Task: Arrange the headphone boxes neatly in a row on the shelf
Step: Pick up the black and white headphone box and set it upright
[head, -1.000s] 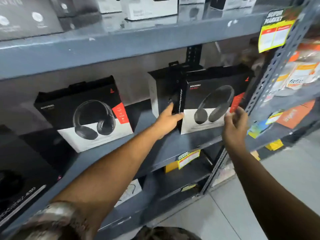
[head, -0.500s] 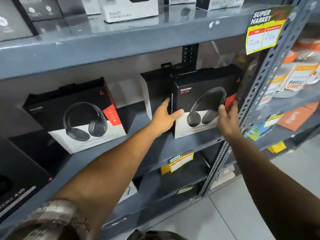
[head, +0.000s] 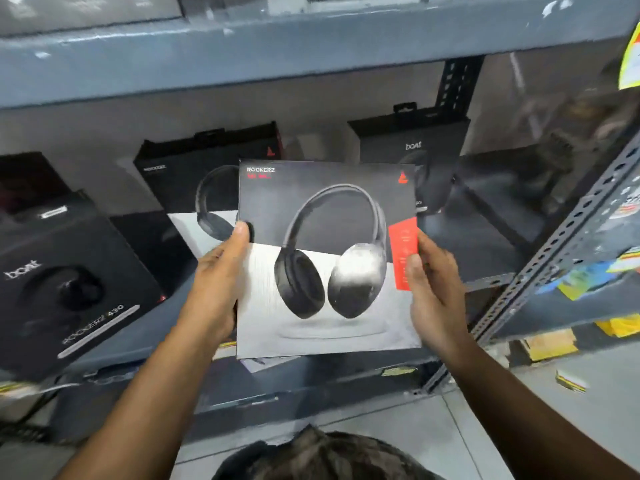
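Observation:
I hold a black and white Rockerz headphone box (head: 325, 258) in front of the grey shelf (head: 485, 282), clear of its surface. My left hand (head: 218, 282) grips its left edge, thumb on the front. My right hand (head: 433, 289) grips its right edge by the red label. Behind it a matching Rockerz box (head: 194, 188) stands on the shelf, partly hidden. A black boat box (head: 415, 157) stands further right at the back. A larger black boat Rockerz box (head: 69, 285) leans at the left.
The upper shelf board (head: 311, 46) runs overhead with boxes on it. A perforated metal upright (head: 561, 244) bounds the shelf on the right, with a yellow price tag (head: 630, 57) above it. Lower shelves hold yellow labels. Tiled floor (head: 415, 427) lies below.
Both hands have lifted the right-hand Rockerz box off the shelf and brought it toward me, face on. The black boat box that stood behind it now shows. The camera has swung left and down.

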A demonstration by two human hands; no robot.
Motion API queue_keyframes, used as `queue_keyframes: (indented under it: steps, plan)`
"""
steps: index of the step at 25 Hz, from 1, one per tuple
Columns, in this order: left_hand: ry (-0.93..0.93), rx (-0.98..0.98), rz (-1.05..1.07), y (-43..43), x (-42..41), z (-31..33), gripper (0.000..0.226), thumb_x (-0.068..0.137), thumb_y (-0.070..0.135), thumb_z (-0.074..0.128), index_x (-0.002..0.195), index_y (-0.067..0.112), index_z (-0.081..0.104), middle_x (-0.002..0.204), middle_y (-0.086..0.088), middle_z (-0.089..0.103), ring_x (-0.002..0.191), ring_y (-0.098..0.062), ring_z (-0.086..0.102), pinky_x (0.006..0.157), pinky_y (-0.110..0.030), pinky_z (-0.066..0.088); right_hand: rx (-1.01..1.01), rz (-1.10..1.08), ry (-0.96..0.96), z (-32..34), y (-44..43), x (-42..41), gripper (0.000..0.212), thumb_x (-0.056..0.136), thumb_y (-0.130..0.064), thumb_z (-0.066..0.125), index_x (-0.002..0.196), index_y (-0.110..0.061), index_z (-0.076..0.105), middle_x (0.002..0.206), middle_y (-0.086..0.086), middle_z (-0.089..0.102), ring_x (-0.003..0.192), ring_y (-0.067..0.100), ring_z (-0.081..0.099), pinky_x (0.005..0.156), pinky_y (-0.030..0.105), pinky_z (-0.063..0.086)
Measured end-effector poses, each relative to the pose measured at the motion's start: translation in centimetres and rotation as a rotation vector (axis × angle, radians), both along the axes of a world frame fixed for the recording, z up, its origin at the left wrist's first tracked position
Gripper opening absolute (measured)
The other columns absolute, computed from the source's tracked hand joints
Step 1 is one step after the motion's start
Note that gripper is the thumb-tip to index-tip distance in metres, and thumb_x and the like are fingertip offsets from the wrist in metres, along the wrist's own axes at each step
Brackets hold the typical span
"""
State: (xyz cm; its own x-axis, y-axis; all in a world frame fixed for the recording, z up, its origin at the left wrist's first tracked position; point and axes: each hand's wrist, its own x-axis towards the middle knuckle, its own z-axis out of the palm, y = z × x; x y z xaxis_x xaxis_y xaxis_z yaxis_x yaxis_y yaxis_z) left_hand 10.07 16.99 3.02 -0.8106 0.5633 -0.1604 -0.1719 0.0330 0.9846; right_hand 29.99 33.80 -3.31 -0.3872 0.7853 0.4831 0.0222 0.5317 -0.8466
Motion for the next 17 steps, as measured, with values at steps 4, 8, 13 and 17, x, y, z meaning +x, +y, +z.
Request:
queue_keyframes:
  steps: [4,8,13,17]
  plan:
    - [0.156,-0.068,0.140,-4.0,-1.0,0.5,0.053,0.096,0.054,0.047,0.056,0.034,0.076,0.055,0.016,0.073,0.046,0.003,0.066,0.039,-0.011,0.046,-0.019,0.113,0.028,0.4,-2.3,-3.3,0.047,0.096,-0.039,0.046,0.142,-0.032,0.051,0.098,-0.022,0.060,0.100,-0.017,0.047,0.089,0.003,0.037]
    - [0.378,-0.112,0.189,-7.1,-3.3,-1.2,0.030,0.097,0.045,0.049,0.077,0.032,0.067,0.072,0.020,0.067,0.064,0.008,0.060,0.061,-0.007,0.045,-0.082,0.270,-0.040,-0.4,-3.6,-7.1,0.061,0.089,-0.033,0.060,0.148,-0.031,0.046,0.120,0.002,0.050,0.101,-0.006,0.061,0.095,0.018,0.050]
    - [0.338,-0.087,0.028,-8.7,-7.4,-3.2,0.052,0.077,-0.016,0.073,0.118,0.009,0.053,0.100,0.002,0.069,0.090,-0.008,0.066,0.078,-0.014,0.056,-0.201,0.438,-0.027,-3.4,-5.0,-10.8,0.080,0.090,0.007,0.065,0.142,-0.047,0.036,0.147,0.010,0.048,0.123,0.004,0.061,0.109,0.039,0.049]
    - [0.289,-0.049,-0.001,-7.6,-11.0,-3.5,0.061,0.073,-0.026,0.068,0.112,0.019,0.055,0.101,0.002,0.068,0.090,-0.009,0.066,0.083,-0.020,0.057,-0.233,0.407,-0.035,-3.6,-4.4,-14.0,0.080,0.089,0.010,0.064,0.150,-0.035,0.038,0.147,0.014,0.049,0.122,0.006,0.064,0.108,0.043,0.050]
